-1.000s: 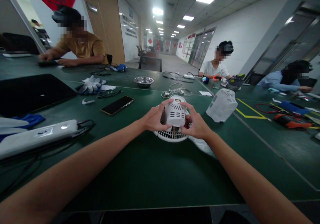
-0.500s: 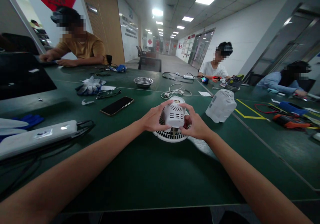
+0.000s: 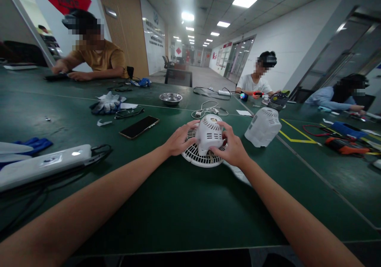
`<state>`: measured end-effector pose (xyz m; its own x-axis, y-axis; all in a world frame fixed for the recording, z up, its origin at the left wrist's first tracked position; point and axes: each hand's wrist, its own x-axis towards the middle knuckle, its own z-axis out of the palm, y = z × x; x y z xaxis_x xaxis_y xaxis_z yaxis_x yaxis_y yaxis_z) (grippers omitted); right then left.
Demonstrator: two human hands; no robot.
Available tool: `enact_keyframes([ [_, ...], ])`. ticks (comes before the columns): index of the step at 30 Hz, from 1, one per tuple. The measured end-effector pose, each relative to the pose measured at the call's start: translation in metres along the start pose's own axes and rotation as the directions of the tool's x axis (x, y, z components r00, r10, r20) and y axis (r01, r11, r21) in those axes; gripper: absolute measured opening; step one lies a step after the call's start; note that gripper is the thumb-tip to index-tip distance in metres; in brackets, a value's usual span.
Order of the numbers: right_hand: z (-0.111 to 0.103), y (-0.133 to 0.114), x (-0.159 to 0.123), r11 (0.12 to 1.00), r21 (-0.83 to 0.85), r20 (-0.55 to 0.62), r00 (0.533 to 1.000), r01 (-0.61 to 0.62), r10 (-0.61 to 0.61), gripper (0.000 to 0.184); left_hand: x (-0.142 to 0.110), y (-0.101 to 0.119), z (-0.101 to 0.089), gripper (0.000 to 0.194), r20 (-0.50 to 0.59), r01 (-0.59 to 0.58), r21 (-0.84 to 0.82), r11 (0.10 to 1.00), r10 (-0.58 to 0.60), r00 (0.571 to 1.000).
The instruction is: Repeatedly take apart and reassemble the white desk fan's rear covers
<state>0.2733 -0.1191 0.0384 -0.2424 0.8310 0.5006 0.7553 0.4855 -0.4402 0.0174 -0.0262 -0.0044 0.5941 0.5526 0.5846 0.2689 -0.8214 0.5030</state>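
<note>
A white slotted fan motor housing (image 3: 209,134) stands on a round white fan grille (image 3: 205,162), tilted a little. My right hand (image 3: 232,146) grips the housing, thumb low on its front and fingers at its upper right side. At its left side, my left hand (image 3: 180,139) has its fingers and thumb curved against the edge; part of the fingertips is hidden. To the right of the grille stands a translucent white plastic cover (image 3: 263,127). Behind the housing lies a coiled white cable (image 3: 208,109) with a plug.
A phone (image 3: 139,127), work gloves (image 3: 107,102) and a metal bowl (image 3: 170,98) lie beyond my left arm. A long white device (image 3: 47,166) is at the left. On the right are yellow tape (image 3: 300,140) and an orange multimeter (image 3: 345,145). Several people sit around the table.
The motor housing has tilted and shifted slightly right. My left thumb has moved up and off its lower front. A large black object at the left has gone from its earlier place.
</note>
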Motion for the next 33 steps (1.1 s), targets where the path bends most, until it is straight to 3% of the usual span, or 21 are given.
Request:
enact_keyframes([
  [2,-0.004,0.008,0.001,0.999,-0.016,-0.013,0.999,0.041,-0.042,0.087,0.000,-0.004,-0.002,0.063,-0.073,0.128,0.032,0.991,-0.126,0.989],
  [5,-0.009,0.020,0.003,0.998,0.004,-0.008,0.998,0.068,-0.068,0.089,-0.001,-0.014,-0.003,0.058,-0.191,0.357,0.026,0.934,-0.346,0.919],
  [8,-0.008,0.022,0.001,0.998,0.052,0.001,1.000,0.030,-0.030,0.085,0.000,-0.021,-0.003,0.056,-0.163,0.498,-0.025,0.867,-0.495,0.853],
  [10,-0.004,0.016,0.000,0.998,0.062,0.002,1.000,0.001,-0.001,0.083,0.000,-0.022,-0.003,0.054,-0.122,0.524,-0.008,0.852,-0.521,0.845],
  [15,0.009,0.000,0.001,0.998,0.010,-0.073,0.996,-0.059,0.060,0.109,0.000,-0.015,-0.004,0.047,-0.079,0.507,-0.026,0.862,-0.507,0.858],
  [20,0.008,0.007,0.004,0.988,0.018,-0.173,0.973,-0.153,0.154,0.106,-0.002,0.000,-0.008,0.039,-0.109,0.434,-0.121,0.893,-0.446,0.888],
  [24,0.005,0.015,0.001,0.979,0.030,-0.183,0.961,-0.204,0.206,0.117,-0.004,0.007,-0.008,0.039,-0.108,0.357,-0.141,0.924,-0.372,0.922],
  [29,0.002,0.029,0.000,0.976,0.104,-0.283,0.935,-0.193,0.215,0.115,-0.004,0.004,-0.003,0.037,-0.232,0.165,-0.133,0.977,-0.192,0.953],
  [31,0.002,0.037,0.002,0.961,0.192,-0.282,0.926,-0.201,0.250,0.112,-0.003,0.000,-0.001,0.039,-0.301,0.125,-0.120,0.985,-0.156,0.941],
  [33,0.003,0.043,0.004,0.927,0.307,-0.244,0.924,-0.214,0.294,0.105,-0.003,-0.006,0.001,0.043,-0.357,0.154,-0.138,0.978,-0.194,0.914],
])
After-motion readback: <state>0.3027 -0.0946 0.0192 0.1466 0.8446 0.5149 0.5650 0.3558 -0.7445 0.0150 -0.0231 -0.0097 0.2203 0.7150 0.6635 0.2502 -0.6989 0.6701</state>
